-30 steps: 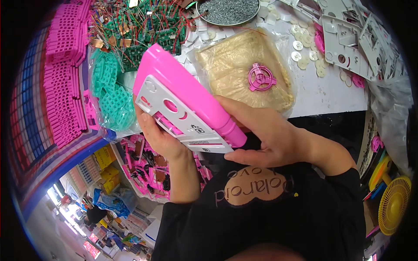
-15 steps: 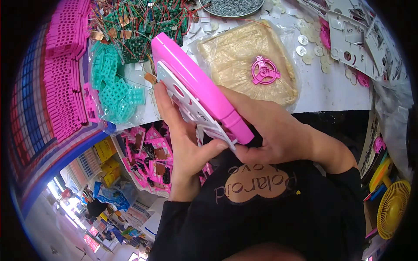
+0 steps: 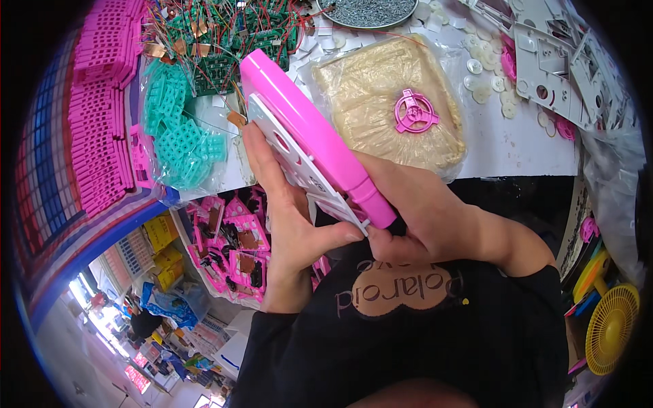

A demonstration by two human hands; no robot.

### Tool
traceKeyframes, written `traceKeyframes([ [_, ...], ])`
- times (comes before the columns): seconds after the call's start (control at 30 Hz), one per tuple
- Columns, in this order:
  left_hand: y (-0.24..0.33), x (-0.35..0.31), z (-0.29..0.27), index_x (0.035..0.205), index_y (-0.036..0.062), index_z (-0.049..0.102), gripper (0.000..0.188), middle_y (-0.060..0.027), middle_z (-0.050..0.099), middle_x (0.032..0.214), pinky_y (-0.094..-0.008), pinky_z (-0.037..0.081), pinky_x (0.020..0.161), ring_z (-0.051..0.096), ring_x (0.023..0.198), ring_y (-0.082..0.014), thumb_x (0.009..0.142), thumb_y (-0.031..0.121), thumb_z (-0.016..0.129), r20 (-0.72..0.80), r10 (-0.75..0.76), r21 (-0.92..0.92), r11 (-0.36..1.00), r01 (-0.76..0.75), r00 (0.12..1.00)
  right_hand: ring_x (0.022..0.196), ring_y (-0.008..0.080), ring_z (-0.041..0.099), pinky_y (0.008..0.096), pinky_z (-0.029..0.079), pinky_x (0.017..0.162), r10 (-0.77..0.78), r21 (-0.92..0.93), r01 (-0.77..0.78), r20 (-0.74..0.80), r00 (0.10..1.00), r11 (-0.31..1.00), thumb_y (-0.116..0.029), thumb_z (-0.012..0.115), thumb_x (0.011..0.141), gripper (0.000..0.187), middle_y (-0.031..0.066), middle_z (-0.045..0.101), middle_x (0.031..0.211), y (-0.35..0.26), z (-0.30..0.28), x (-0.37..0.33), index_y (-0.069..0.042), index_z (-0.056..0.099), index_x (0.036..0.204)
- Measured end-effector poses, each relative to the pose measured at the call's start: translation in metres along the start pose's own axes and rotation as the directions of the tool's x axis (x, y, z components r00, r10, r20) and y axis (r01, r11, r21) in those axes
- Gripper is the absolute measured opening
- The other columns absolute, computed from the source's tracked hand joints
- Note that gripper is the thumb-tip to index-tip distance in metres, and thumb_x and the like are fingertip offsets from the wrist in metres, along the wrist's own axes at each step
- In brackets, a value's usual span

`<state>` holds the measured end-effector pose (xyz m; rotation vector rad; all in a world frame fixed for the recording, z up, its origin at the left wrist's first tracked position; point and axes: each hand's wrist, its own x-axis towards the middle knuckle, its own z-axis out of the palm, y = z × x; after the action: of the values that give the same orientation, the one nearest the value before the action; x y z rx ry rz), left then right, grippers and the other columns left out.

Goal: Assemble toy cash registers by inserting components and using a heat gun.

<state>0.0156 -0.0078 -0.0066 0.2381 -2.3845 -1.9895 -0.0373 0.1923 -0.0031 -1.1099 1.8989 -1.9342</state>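
Note:
A pink plastic casing (image 3: 309, 132) is held tilted on edge above the table's front edge. Against its left side lies a white plastic panel (image 3: 289, 153) with round holes and slots. My left hand (image 3: 282, 204) grips the white panel, fingers along its far part and thumb at its near end. Around the casing's near right side, my right hand (image 3: 422, 207) is closed, its thumb close to the panel's near corner. The right fingers behind the casing are partly hidden. Beyond the hands, a pink three-spoked ring (image 3: 415, 112) rests on a plastic-wrapped tan pad (image 3: 360, 88).
Green circuit boards with wires (image 3: 224, 41) and teal plastic parts (image 3: 180, 136) lie at the left. Pink grids (image 3: 102, 115) are stacked farther left. A screw dish (image 3: 367, 10) stands at the back, white panels (image 3: 558, 61) at right. Below the table sits a box of pink assemblies (image 3: 235, 248).
The casing and panel have tipped slightly, and the panel lies a little nearer the casing at its near end. Both hands keep their hold.

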Motion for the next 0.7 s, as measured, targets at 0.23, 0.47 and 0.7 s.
traceKeyframes([
  [0.23, 0.0, -0.004, 0.002, 0.161, 0.0006, -0.008, 0.167, -0.0233, -0.009, 0.167, -0.0465, 0.011, 0.124, 0.001, 0.156, -0.0356, 0.044, 0.06, 0.096, -0.11, 0.076, 0.259, 0.965, -0.046, 0.991, 0.098, 0.0433, 0.065, 0.0445, 0.055, 0.083, -0.026, 0.011, 0.026, 0.013, 1.0, 1.0, -0.003, 0.064, 0.078, 0.079, 0.0251, 0.061, 0.114, 0.002, 0.003, 0.001, 0.001, 0.034, 0.15],
  [0.47, 0.012, 0.016, 0.005, 0.16, 0.0009, 0.017, 0.116, -0.0219, 0.024, 0.161, -0.0458, 0.037, 0.117, 0.034, 0.148, -0.033, 0.076, 0.042, 0.085, -0.148, 0.134, -0.253, 0.953, -0.169, 0.98, 0.128, 0.0189, 0.055, 0.0336, 0.045, 0.108, 0.271, 0.576, -0.184, -0.067, 0.96, 0.796, -0.005, 0.065, 0.097, 0.061, 0.0127, 0.053, 0.14, 0.012, -0.015, -0.012, 0.0, 0.035, 0.15],
  [0.7, 0.007, 0.035, -0.018, 0.128, -0.0064, 0.055, 0.039, -0.0133, 0.067, 0.112, -0.0294, 0.053, 0.086, 0.066, 0.098, -0.0157, 0.11, 0.027, 0.044, -0.362, 0.158, -0.246, 0.935, -0.257, 0.919, 0.12, 0.0145, 0.059, 0.0298, 0.05, 0.101, 0.49, 0.601, -0.432, 0.075, 0.868, 0.673, -0.001, 0.062, 0.098, 0.054, 0.0095, 0.059, 0.132, -0.005, -0.023, -0.006, 0.002, 0.04, 0.147],
])
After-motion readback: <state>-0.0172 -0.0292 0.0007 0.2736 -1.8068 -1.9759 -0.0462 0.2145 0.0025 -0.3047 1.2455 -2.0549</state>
